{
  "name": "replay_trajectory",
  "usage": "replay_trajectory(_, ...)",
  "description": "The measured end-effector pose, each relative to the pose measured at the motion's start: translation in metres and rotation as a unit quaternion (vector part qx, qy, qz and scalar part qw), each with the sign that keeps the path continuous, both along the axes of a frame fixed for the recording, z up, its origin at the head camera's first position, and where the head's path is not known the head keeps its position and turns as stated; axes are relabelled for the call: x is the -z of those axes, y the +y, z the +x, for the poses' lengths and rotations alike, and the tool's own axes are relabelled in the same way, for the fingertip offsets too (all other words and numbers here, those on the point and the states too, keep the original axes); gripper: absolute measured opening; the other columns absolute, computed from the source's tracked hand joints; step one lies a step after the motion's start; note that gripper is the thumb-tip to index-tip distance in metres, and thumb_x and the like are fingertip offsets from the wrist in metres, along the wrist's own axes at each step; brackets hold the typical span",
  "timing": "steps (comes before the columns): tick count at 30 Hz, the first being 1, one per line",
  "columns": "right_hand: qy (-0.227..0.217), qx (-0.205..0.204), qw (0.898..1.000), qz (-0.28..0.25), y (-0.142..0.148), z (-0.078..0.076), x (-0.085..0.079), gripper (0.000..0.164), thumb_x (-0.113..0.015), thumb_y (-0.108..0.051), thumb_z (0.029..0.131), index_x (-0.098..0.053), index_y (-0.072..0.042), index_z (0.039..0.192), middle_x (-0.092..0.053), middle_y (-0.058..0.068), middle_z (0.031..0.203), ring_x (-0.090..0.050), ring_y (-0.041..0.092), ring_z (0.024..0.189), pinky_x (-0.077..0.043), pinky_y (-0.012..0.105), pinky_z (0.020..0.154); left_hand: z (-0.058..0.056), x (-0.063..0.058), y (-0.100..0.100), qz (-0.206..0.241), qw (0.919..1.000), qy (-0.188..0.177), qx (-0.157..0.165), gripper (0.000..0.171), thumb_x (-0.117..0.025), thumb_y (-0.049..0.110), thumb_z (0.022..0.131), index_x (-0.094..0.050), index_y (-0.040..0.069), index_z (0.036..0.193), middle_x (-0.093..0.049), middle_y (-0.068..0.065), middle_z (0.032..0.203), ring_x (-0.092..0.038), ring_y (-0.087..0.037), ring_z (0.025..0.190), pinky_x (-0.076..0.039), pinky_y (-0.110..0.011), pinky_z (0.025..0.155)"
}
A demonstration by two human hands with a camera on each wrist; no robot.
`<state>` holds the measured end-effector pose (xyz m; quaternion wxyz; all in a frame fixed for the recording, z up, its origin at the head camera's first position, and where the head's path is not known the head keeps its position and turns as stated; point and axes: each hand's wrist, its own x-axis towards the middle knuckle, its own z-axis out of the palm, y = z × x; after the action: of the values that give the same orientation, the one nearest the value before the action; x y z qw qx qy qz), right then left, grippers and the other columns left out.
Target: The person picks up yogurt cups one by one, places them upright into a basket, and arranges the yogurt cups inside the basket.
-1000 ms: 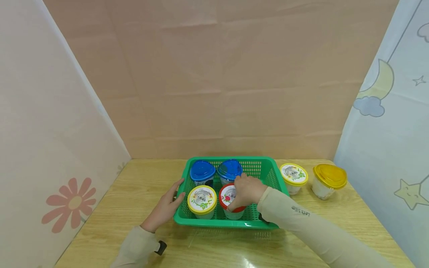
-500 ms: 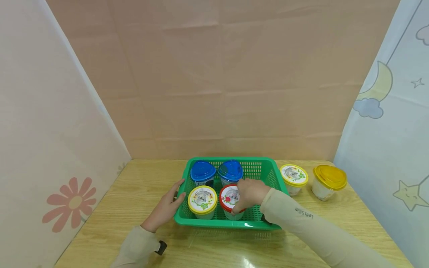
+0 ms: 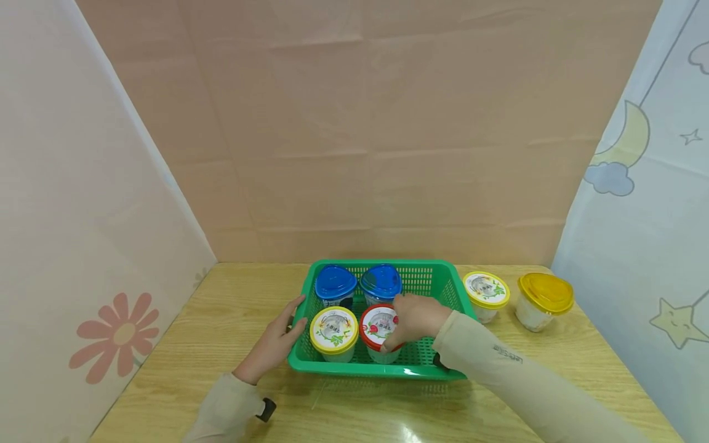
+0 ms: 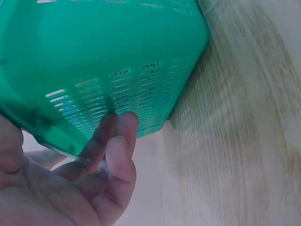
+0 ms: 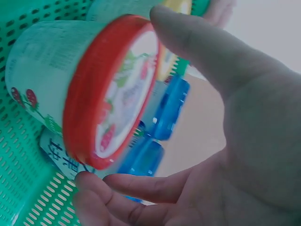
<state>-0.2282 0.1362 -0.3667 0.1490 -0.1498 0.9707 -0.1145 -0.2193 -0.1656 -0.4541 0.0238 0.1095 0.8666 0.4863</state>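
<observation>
In the head view, a green plastic basket (image 3: 373, 369) stands on the table. My right hand (image 3: 419, 317) is inside it at a tub with a red-rimmed strawberry lid (image 3: 378, 326). In the right wrist view, my thumb and fingers span the red lid (image 5: 77, 117) at opposite edges; the tub leans in that view. Beside it sits a tub with a yellow-rimmed white lid (image 3: 335, 330). Behind these are two blue-lidded tubs, one left (image 3: 335, 282) and one right (image 3: 381, 280). My left hand (image 3: 277, 338) rests against the basket's left side, fingers loosely bent at its slotted wall (image 4: 131, 89).
Right of the basket, a tub with a yellow-rimmed white lid (image 3: 486, 289) and a tub with a yellow lid (image 3: 545, 292) stand on the wooden table (image 3: 238, 307). A tan backdrop (image 3: 354, 154) rises behind, with pale printed sheets at both sides.
My right hand has drawn slightly right. The red-lidded tub shifts a little right, then back left towards its neighbour, and its lid print has turned slightly. My left hand stays in place.
</observation>
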Motion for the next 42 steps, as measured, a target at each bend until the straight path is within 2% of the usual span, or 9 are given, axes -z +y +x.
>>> replay_trajectory(3,0.001,0.009,1.000,-0.010,0.007,-0.001,-0.004,0.085,-0.085,-0.055,0.071,-0.058,0.002,0.128,-0.065,0.008,0.112,-0.059,0.024,0.097,-0.054,0.045,0.081,0.000,0.001,0.000,0.004,1.0000,0.003,0.001,0.056,-0.049,0.028,0.107,-0.029,0.016,0.158,-0.064,-0.016,0.113,-0.066,-0.018,0.086,-0.056,-0.031,0.067)
replay_trajectory(6,0.023,0.019,0.999,-0.030,0.017,-0.001,-0.009,0.077,-0.082,-0.051,0.078,-0.059,0.001,0.130,-0.066,0.011,0.121,-0.062,0.026,0.104,-0.055,0.046,0.084,0.000,0.002,0.000,0.006,1.0000,-0.001,0.000,0.056,-0.049,0.029,0.107,-0.028,0.018,0.159,-0.064,-0.016,0.114,-0.067,-0.018,0.087,-0.056,-0.031,0.068)
replay_trajectory(13,0.085,0.058,0.988,-0.116,0.050,0.007,-0.024,0.054,-0.073,-0.039,0.089,-0.062,0.000,0.124,-0.065,0.001,0.084,-0.057,0.015,0.067,-0.047,0.033,0.059,0.000,0.002,-0.001,0.008,1.0000,-0.003,0.002,0.057,-0.048,0.031,0.107,-0.028,0.019,0.159,-0.064,-0.015,0.113,-0.067,-0.018,0.086,-0.055,-0.029,0.066)
replay_trajectory(18,0.113,0.107,0.980,-0.127,0.087,0.014,-0.029,0.059,-0.066,-0.045,0.093,-0.059,0.001,0.128,-0.067,0.005,0.093,-0.059,0.016,0.073,-0.049,0.035,0.063,-0.001,0.003,-0.002,0.016,0.9998,-0.007,0.004,0.057,-0.048,0.033,0.107,-0.027,0.019,0.159,-0.064,-0.014,0.111,-0.067,-0.017,0.085,-0.055,-0.028,0.065)
replay_trajectory(24,0.118,0.167,0.969,-0.141,0.135,0.016,-0.016,0.066,-0.060,-0.043,0.097,-0.048,0.010,0.134,-0.065,0.021,0.103,-0.061,0.023,0.076,-0.049,0.036,0.062,-0.002,0.004,-0.002,0.020,0.9997,-0.011,0.005,0.057,-0.048,0.032,0.107,-0.027,0.020,0.159,-0.063,-0.015,0.110,-0.067,-0.018,0.085,-0.055,-0.029,0.065)
replay_trajectory(30,0.134,0.217,0.959,-0.122,0.171,0.018,0.000,0.070,-0.056,-0.043,0.098,-0.042,0.012,0.138,-0.057,0.036,0.121,-0.063,0.043,0.093,-0.050,0.042,0.062,-0.002,0.004,-0.001,0.019,0.9998,-0.010,0.001,0.056,-0.048,0.031,0.107,-0.028,0.020,0.159,-0.063,-0.015,0.112,-0.067,-0.018,0.087,-0.055,-0.029,0.066)
replay_trajectory(35,0.200,0.262,0.938,-0.111,0.194,0.022,0.007,0.069,-0.058,-0.042,0.095,-0.044,0.012,0.136,-0.055,0.037,0.123,-0.060,0.050,0.096,-0.048,0.044,0.057,-0.002,0.004,0.000,0.014,0.9999,-0.009,-0.002,0.056,-0.048,0.030,0.108,-0.028,0.020,0.159,-0.064,-0.015,0.112,-0.067,-0.018,0.085,-0.055,-0.029,0.066)
replay_trajectory(38,0.236,0.284,0.923,-0.110,0.205,0.023,0.013,0.075,-0.061,-0.043,0.093,-0.042,0.016,0.135,-0.049,0.041,0.117,-0.057,0.051,0.087,-0.046,0.047,0.055,-0.002,0.004,0.000,0.012,0.9999,-0.011,-0.002,0.056,-0.048,0.029,0.108,-0.027,0.021,0.159,-0.064,-0.015,0.112,-0.067,-0.018,0.085,-0.055,-0.029,0.066)
replay_trajectory(42,0.235,0.318,0.913,-0.099,0.221,0.023,0.019,0.092,-0.063,-0.054,0.091,-0.033,0.018,0.140,-0.037,0.047,0.116,-0.054,0.053,0.080,-0.044,0.051,0.052,-0.002,0.004,-0.001,0.014,0.9998,-0.011,-0.002,0.056,-0.048,0.031,0.108,-0.027,0.021,0.159,-0.064,-0.015,0.113,-0.066,-0.018,0.086,-0.055,-0.029,0.067)
